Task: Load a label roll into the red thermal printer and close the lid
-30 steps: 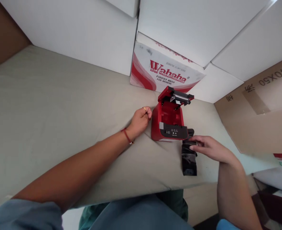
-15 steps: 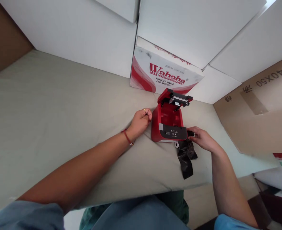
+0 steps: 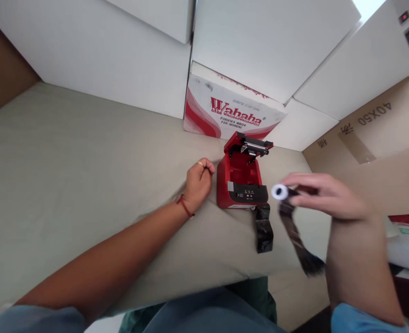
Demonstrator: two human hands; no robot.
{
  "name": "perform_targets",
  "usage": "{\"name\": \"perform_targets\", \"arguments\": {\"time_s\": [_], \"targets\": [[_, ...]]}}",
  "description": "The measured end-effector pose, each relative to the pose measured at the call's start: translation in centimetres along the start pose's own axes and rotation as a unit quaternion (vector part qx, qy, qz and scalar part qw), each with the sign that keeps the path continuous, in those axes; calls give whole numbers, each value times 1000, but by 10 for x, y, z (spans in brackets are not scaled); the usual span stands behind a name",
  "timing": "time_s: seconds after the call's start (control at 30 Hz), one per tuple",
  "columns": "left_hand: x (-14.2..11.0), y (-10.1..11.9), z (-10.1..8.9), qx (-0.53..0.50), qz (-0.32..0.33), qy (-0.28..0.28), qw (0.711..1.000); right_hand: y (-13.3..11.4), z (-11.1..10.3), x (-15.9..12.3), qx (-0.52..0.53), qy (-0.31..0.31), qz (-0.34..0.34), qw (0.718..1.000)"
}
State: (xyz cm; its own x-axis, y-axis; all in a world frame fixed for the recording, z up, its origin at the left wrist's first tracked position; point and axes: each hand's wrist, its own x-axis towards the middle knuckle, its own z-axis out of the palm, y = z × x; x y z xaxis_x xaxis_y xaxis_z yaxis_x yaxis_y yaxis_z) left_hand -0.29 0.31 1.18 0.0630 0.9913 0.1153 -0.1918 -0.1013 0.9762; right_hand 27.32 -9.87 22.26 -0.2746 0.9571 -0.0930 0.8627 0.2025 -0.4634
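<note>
A small red printer (image 3: pixel 239 179) with its lid open stands on the beige table (image 3: pixel 86 175). My left hand (image 3: pixel 197 182) rests closed in a loose fist on the table just left of the printer, holding nothing. My right hand (image 3: pixel 324 196) is raised to the right of the printer, its fingers closed on a roll with a white core (image 3: pixel 279 191). A dark ribbon strip (image 3: pixel 296 238) trails down from that roll. Another piece of black ribbon (image 3: pixel 263 222) lies on the table in front of the printer.
A red and white Wahaha carton (image 3: pixel 232 111) stands behind the printer, among white boxes (image 3: pixel 121 60) along the back. A brown cardboard box marked 40X50 (image 3: pixel 371 143) sits at the right. The table's near edge runs just below the black ribbon.
My right hand has lifted from the table beside the printer, bringing the white-cored roll up with dark ribbon trailing from it. My left hand has stayed in place.
</note>
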Motion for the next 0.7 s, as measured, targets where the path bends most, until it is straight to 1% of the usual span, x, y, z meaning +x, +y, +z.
{"name": "perform_targets", "arguments": {"time_s": [0.03, 0.07, 0.1, 0.13, 0.2, 0.23, 0.27, 0.3, 0.37, 0.4, 0.5, 0.6, 0.7], "targets": [[-4, 4, 0, 12, 26, 18, 999, -6, 17, 19, 22, -38, 10, 999], [-9, 9, 1, 26, 56, 32, 998, -10, 34, 37, 27, -22, 8, 999], [-14, 13, 3, 42, 94, 44, 994, -13, 50, 53, 5, -5, 15, 1000], [-21, 18, 5, 81, 166, 50, 981, -16, 63, 67, -34, 16, 30, 999], [-35, 26, 10, 151, 304, 24, 940, -21, 81, 85, -131, 41, 65, 988], [-43, 29, 13, 175, 358, -7, 917, -23, 86, 91, -177, 38, 83, 980], [-50, 31, 16, 203, 402, -40, 892, -26, 89, 95, -215, 29, 98, 971], [-57, 32, 19, 229, 429, -60, 871, -29, 91, 98, -242, 17, 110, 964], [-67, 33, 24, 270, 461, -84, 841, -33, 93, 102, -271, -1, 120, 955], [-70, 33, 25, 284, 468, -87, 832, -34, 93, 104, -275, -6, 119, 954], [-74, 32, 27, 305, 490, -88, 812, -32, 97, 112, -247, -8, 99, 964], [-72, 32, 28, 316, 513, -89, 793, -25, 101, 119, -212, -6, 82, 974], [-69, 33, 29, 334, 537, -78, 770, -21, 101, 114, -185, 2, 66, 980]]}}
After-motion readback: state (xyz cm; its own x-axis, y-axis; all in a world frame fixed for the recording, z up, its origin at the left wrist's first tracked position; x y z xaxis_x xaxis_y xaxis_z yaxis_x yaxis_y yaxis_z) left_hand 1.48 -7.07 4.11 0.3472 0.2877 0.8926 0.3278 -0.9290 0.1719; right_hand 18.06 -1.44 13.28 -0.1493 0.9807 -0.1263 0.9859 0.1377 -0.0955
